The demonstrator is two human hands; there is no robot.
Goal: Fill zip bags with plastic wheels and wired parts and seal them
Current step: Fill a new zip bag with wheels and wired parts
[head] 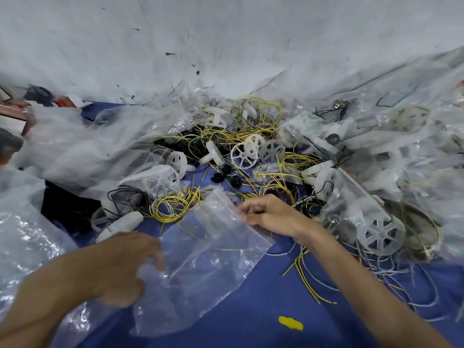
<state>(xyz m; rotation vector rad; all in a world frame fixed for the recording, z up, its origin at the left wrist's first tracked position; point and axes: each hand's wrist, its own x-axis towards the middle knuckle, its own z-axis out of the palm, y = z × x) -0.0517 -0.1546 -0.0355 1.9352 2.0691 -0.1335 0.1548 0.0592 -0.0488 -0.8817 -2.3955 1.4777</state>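
Zip bag [208,252] is clear, crumpled and glossy, and lies slanted across the blue cloth [251,322] in front of us, held between both hands. It looks nearly empty: we see one thin yellow wire line through the film, but can't tell if it's inside or under the bag.

Our left hand [125,267] grips the bag's lower left side with fingers curled into the plastic; it's motion-blurred, so the exact finger placement is unclear. Our right hand [266,214] pinches the bag's upper edge, fingertips closed on the film.

Just beyond the bag there's a coil of yellow wires [175,204]. Further back is a tangled heap of white plastic wheels [243,155] mixed with more yellow wire and small black parts [226,175].

To the right is a filled bag [351,197] with a red zip strip, and a spoked wheel [381,234] shows through film at its lower end. Loose wires [308,272] trail on the cloth under our right forearm.

To the left is a large crumpled plastic sheet [75,146]. There's a small yellow blob [290,322] on the cloth near us.
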